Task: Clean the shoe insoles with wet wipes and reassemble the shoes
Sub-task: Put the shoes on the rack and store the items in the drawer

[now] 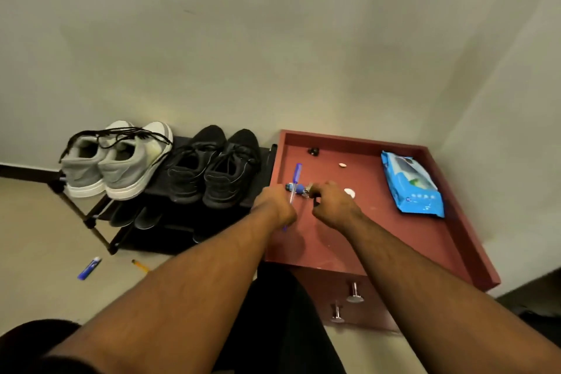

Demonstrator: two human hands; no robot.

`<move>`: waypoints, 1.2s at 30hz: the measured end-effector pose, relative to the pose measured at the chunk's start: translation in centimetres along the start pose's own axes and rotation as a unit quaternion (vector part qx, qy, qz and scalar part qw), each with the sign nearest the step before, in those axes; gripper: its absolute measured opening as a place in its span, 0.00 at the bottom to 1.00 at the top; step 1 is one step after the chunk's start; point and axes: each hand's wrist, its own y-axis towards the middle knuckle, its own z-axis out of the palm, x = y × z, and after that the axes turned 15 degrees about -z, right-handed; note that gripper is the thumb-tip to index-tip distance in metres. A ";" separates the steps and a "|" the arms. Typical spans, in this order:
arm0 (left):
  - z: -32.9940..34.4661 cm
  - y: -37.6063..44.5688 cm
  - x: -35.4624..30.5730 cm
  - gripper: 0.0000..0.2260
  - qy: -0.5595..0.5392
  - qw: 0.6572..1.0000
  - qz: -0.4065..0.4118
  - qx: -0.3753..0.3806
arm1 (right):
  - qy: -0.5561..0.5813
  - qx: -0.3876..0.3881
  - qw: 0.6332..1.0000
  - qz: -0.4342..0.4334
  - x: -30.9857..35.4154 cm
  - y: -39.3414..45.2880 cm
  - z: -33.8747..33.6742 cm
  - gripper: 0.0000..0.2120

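Observation:
A grey pair of sneakers (115,161) and a black pair of shoes (212,167) stand side by side on top of a black shoe rack (100,215), heels toward me. No insole shows. A blue pack of wet wipes (413,185) lies at the right on the red cabinet top (364,240). My left hand (274,205) is curled at the cabinet's left part and appears to pinch a blue pen (297,171). My right hand (334,203) is curled beside it, pinching a small keychain with a blue figure (296,188).
The cabinet top has a raised rim and carries two small white bits (349,192) and a small black thing (313,151). Drawer knobs (354,293) stick out below. More dark shoes (136,215) sit on the rack's lower shelf. A blue lighter (89,268) and a pencil (140,265) lie on the floor.

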 end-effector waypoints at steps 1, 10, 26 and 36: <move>0.8 0.1 -1.0 0.10 0.029 1.000 0.004 0.002 | -0.004 -0.001 1.000 0.016 -0.9 -0.4 0.1 0.18; 4.5 3.0 -2.4 0.13 0.099 0.995 -0.016 0.016 | 0.012 0.016 0.996 0.090 -4.1 -0.9 2.7 0.23; 0.5 1.3 6.6 0.08 -0.070 0.985 0.058 -0.147 | -0.013 -0.041 0.999 -0.018 6.5 1.4 1.3 0.12; -2.0 5.0 35.4 0.06 0.024 0.963 -0.251 -0.099 | 0.032 0.135 0.977 -0.160 22.4 7.3 17.4 0.06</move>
